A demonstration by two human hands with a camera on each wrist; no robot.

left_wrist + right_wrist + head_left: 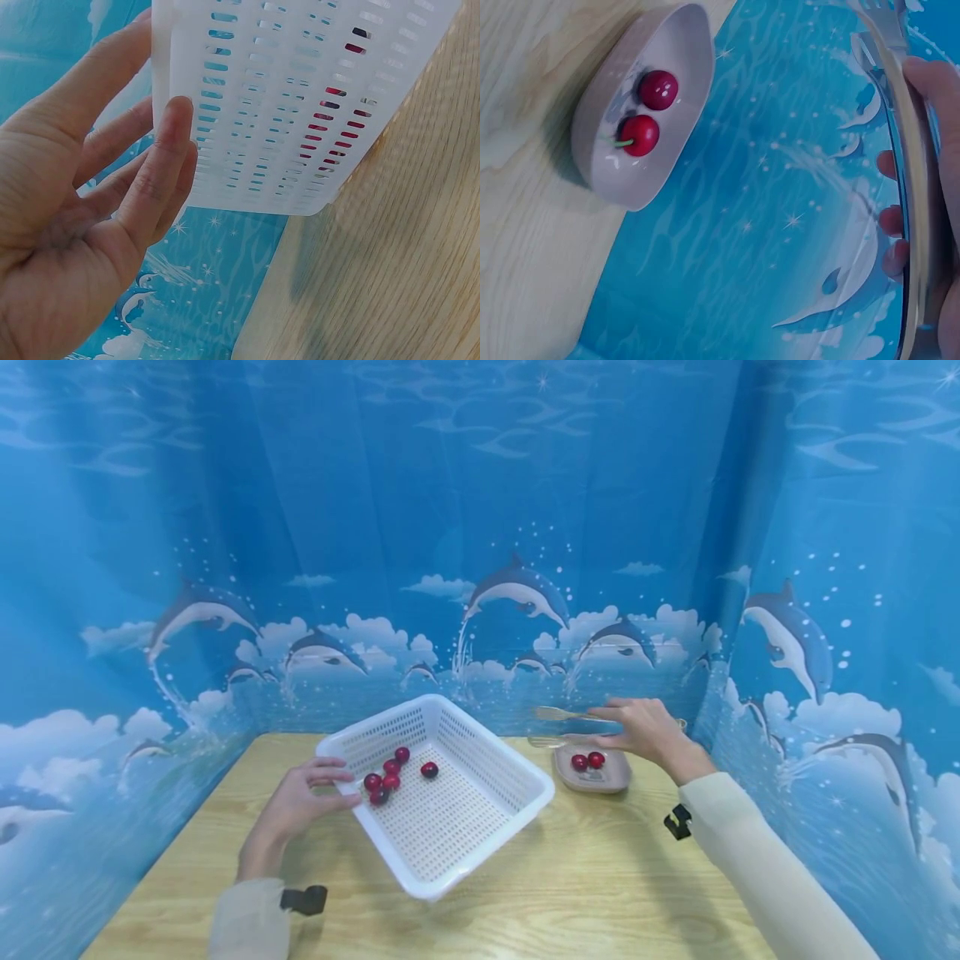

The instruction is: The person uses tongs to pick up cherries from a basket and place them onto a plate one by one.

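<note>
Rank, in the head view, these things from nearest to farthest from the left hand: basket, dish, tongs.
1. Basket: touched by the left hand at its left wall.
2. Dish: right of the basket.
3. Tongs: in the right hand, above the dish; nearly tied with it.

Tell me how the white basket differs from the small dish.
The white basket is large, perforated and tipped up on one side; the small dish is shallow, solid, beige and flat. The left hand touches the basket; the right hand holds tongs above the dish. Both hold red cherries.

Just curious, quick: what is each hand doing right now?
Left hand: open, fingers resting on the white basket.
Right hand: gripping tongs above the small dish.
</note>
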